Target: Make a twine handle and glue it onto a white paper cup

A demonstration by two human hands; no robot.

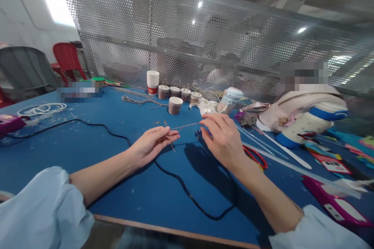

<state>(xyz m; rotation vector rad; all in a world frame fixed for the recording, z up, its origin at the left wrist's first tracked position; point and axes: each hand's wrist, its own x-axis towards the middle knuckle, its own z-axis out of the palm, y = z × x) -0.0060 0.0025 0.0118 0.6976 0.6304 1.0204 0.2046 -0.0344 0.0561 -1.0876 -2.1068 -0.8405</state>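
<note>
A thin twisted cord (pixel 188 125) stretches between my two hands above the blue table (pixel 122 181). My left hand (pixel 154 142) pinches one end between thumb and fingers, palm turned up, and a loose tail of cord hangs below it. The other end is at the fingertips of my right hand (pixel 220 136), which is closed on it with its back toward me. Under the right hand a small dark blue object shows only in part. Red-handled scissors (pixel 257 157) lie partly hidden behind the right wrist. A black cable (pixel 182 183) runs across the table beneath both hands.
Paper cups (pixel 175 106), a cup stack (pixel 152 81) and grey cord (pixel 143 101) stand or lie at the back. To the right are two bottles (pixel 306 124), clear sticks and a purple device (pixel 339 202). A white coil (pixel 43 109) lies left. Perforated metal panel (pixel 117 19) behind.
</note>
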